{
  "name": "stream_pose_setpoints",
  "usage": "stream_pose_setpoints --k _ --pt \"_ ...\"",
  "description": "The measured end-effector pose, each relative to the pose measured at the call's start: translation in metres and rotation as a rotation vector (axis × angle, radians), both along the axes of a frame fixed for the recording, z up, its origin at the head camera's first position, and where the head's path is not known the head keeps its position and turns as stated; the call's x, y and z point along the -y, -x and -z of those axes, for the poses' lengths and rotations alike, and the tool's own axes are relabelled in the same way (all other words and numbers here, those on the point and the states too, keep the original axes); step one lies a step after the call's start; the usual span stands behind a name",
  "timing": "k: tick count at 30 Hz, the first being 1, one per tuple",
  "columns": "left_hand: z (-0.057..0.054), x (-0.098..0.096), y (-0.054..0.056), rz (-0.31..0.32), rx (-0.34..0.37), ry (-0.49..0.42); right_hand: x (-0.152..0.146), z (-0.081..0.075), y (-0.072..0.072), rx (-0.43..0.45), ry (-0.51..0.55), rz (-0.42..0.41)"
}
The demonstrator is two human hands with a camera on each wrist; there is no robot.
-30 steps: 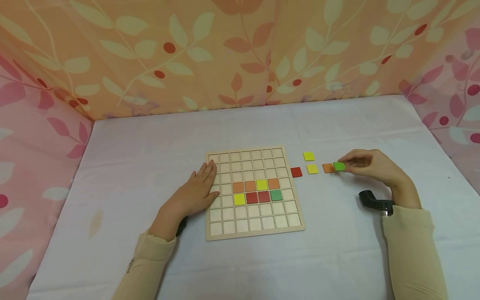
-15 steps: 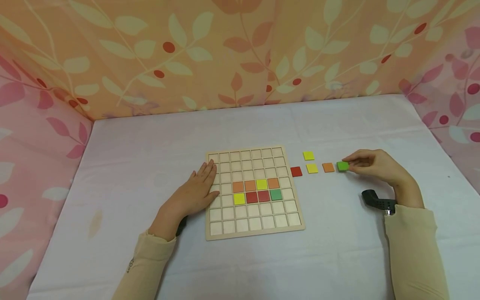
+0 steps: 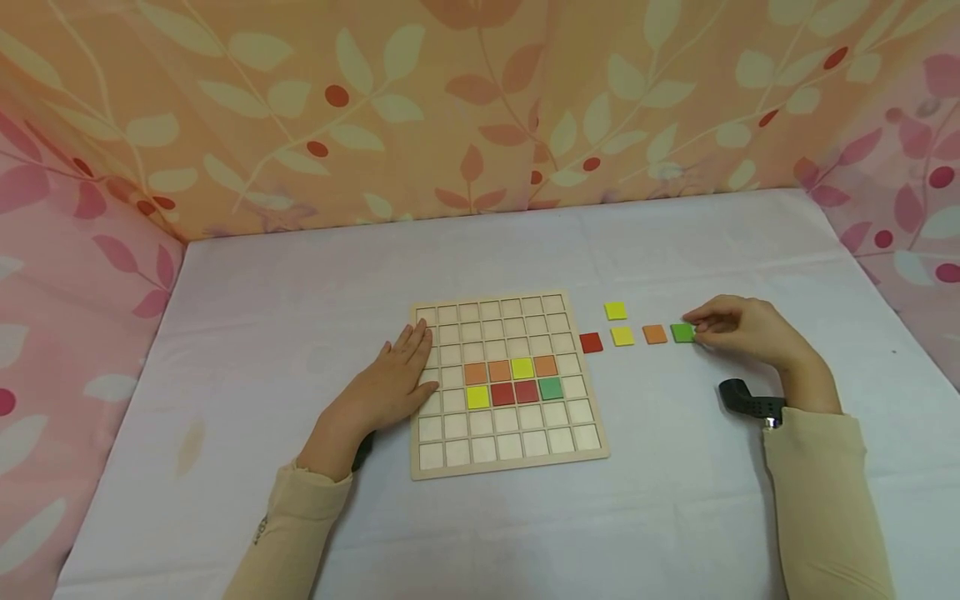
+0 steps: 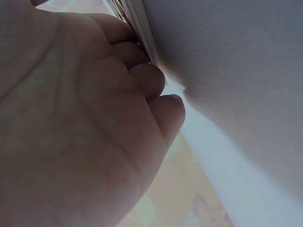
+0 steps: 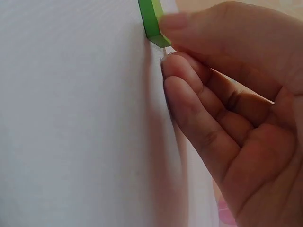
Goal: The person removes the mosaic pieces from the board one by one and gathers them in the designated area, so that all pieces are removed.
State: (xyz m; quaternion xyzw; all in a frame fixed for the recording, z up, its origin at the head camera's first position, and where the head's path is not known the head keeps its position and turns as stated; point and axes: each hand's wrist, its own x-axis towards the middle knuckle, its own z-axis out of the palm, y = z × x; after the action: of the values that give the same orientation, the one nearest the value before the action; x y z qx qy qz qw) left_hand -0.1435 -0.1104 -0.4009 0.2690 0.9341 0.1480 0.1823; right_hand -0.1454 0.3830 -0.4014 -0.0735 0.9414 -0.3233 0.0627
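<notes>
My left hand (image 3: pixel 390 379) lies flat with straight fingers over the left edge of a wooden grid board (image 3: pixel 510 468); in the left wrist view its fingertips (image 4: pixel 149 80) meet the board's side. Two rows of square tiles fill cells mid-board, among them a yellow tile (image 3: pixel 477 397), a red tile (image 3: pixel 502 393) and a dark green tile (image 3: pixel 551 388). Right of the board, my right hand (image 3: pixel 750 333) pinches a light green tile (image 3: pixel 681 332) by its right edge, close at the cloth. The thumb (image 5: pixel 177 22) shows against this tile in the right wrist view.
Between board and right hand lie a loose red tile (image 3: pixel 591 342), two yellow tiles (image 3: pixel 622 336) and an orange tile (image 3: pixel 655 334). White cloth (image 3: pixel 300 283) covers the table. A leaf-patterned curtain (image 3: pixel 480 108) borders the back. Black wrist-camera gear (image 3: pixel 750 400) sits under the right wrist.
The light green tile, held in my right hand, has shifted right from overlapping the orange tile to beside it, and come down to the cloth. The left hand stays still.
</notes>
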Motion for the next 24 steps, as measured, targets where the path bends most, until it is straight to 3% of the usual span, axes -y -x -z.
stream_pose_setpoints --k 11,18,24 --pt "0.001 0.0 0.0 0.0 -0.003 0.0 0.002 0.004 0.001 -0.059 0.02 -0.045" --pt "-0.002 0.0 -0.001 0.0 0.01 -0.003 -0.003 0.006 0.001 0.038 0.044 0.025" --pt "-0.002 0.0 -0.002 0.0 0.008 -0.005 -0.008 0.009 0.001 0.11 0.214 0.117"
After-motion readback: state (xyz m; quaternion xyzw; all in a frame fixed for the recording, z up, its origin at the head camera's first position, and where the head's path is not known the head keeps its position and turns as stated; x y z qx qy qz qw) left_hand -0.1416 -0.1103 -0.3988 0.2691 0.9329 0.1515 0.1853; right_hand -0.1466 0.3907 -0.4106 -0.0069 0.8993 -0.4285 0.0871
